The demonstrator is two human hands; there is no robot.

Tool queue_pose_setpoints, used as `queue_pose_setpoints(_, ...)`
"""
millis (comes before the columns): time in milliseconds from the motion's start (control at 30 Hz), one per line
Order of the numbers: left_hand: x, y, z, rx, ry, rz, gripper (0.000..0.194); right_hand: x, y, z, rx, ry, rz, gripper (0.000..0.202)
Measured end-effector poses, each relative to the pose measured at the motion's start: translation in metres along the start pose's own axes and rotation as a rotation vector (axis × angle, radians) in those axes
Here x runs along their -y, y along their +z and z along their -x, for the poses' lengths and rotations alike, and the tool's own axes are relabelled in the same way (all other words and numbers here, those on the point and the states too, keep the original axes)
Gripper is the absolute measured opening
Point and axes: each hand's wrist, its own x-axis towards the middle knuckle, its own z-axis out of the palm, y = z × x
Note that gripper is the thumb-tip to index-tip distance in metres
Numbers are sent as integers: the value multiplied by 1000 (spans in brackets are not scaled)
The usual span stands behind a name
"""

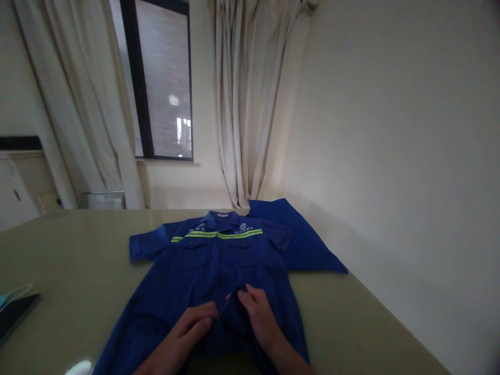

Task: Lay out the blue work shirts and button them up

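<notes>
A dark blue short-sleeved shirt with a yellow-green stripe across its chest lies front side up, its collar toward the far edge of the table. Near the middle of its front, my left hand pinches the cloth at the front opening. My right hand grips a raised fold of the same shirt, a little to the right. The two hands are a short way apart, with bunched cloth between them. The lower hem is partly hidden by my forearms and the frame's bottom edge.
Another blue cloth lies behind the shirt's right sleeve, against the wall. On the greenish table, a dark flat object and a mask with a white loop sit at the far left. Beyond are curtains and a window.
</notes>
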Motion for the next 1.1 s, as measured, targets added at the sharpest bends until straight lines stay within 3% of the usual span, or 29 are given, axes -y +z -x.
queue_pose_setpoints(133,-1,0,2,-35,-40,-26,51,23,-3,-2,40,142,-251,27)
queue_pose_setpoints(233,-15,-6,2,-63,15,-90,42,40,-7,1,32,124,-206,24)
queue_pose_setpoints(367,-41,-17,2,51,86,-63,31,53,-12,7,-17,63,-83,18)
queue_pose_setpoints(467,-53,-15,4,44,152,-51,20,56,-10,10,27,42,-105,19)
queue_pose_setpoints(533,-54,-8,5,-5,223,-104,13,57,-6,12,40,25,-119,19)
queue_pose_setpoints(700,-41,6,8,-79,488,-213,28,57,0,17,-27,-57,4,20)
queue_pose_setpoints(867,-37,8,9,-136,550,-367,31,46,0,14,-172,-126,122,22)
queue_pose_setpoints(1100,-39,9,8,-196,691,-545,25,45,0,15,-20,-91,-54,33)
